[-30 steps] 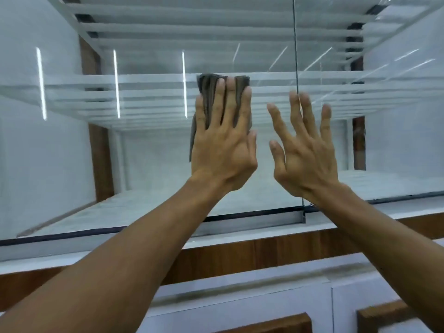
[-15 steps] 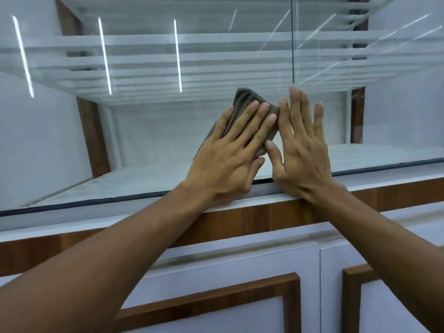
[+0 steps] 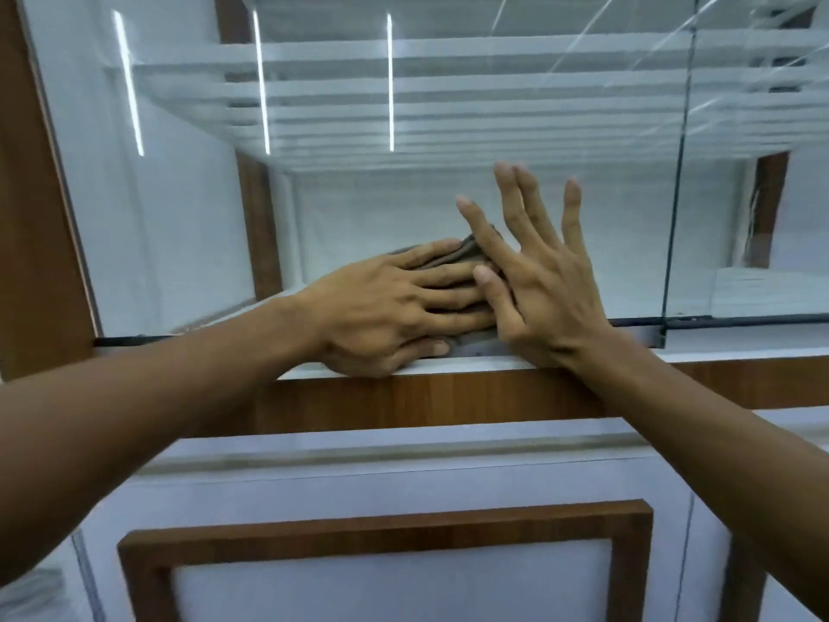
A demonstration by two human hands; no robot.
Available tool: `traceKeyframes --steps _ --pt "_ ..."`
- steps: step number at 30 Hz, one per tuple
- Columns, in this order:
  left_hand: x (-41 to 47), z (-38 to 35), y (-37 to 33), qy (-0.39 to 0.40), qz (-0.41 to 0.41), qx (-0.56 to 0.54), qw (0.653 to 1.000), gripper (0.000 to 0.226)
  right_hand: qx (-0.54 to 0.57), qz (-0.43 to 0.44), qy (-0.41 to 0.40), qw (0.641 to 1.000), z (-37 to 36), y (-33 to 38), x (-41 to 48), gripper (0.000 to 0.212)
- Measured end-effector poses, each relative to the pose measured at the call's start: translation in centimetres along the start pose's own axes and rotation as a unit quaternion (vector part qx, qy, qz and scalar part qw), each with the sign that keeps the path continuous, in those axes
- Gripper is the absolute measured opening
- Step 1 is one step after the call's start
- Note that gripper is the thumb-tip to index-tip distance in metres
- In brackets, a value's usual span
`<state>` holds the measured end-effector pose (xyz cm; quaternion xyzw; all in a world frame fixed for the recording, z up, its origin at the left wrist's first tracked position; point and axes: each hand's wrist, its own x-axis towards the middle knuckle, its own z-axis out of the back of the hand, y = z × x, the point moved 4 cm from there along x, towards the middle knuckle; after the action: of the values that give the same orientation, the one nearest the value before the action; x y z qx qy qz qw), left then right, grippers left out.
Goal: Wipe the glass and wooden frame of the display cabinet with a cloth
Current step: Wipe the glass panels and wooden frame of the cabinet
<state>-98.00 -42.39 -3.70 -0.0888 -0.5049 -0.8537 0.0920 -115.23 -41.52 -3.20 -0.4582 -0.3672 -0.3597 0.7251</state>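
The cabinet's glass pane (image 3: 448,204) fills the upper view, with a wooden frame rail (image 3: 448,397) running under it. My left hand (image 3: 390,307) lies sideways, pressing a grey-brown cloth (image 3: 466,253) flat against the glass just above its bottom edge. Most of the cloth is hidden under my fingers. My right hand (image 3: 543,280) rests flat on the glass with fingers spread, its thumb overlapping the left fingertips. It holds nothing.
A wooden upright (image 3: 40,217) bounds the glass at the left. A vertical seam (image 3: 677,172) between panes runs right of my hands. Glass shelves (image 3: 448,83) stack inside above. Below are white door panels with a wooden trim frame (image 3: 386,527).
My left hand has slid the cloth down the glass from shelf height to the bottom edge and turned sideways. My right hand followed downward, staying flat on the glass.
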Motion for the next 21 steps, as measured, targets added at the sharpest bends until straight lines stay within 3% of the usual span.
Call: traceKeyframes --steps 6,13,21 --pt "-7.1 0.2 2.1 0.035 0.0 0.013 0.999 0.053 0.001 0.083 0.029 0.996 -2.1 6.0 3.3 0.068" --pt "-14.0 0.5 3.6 0.083 0.008 0.047 0.995 0.057 -0.02 0.121 0.041 0.992 -4.2 11.3 6.7 0.066" --pt "-20.8 1.2 4.9 0.134 0.136 0.084 0.978 0.064 -0.047 0.096 0.038 0.994 -5.0 12.9 7.8 0.07"
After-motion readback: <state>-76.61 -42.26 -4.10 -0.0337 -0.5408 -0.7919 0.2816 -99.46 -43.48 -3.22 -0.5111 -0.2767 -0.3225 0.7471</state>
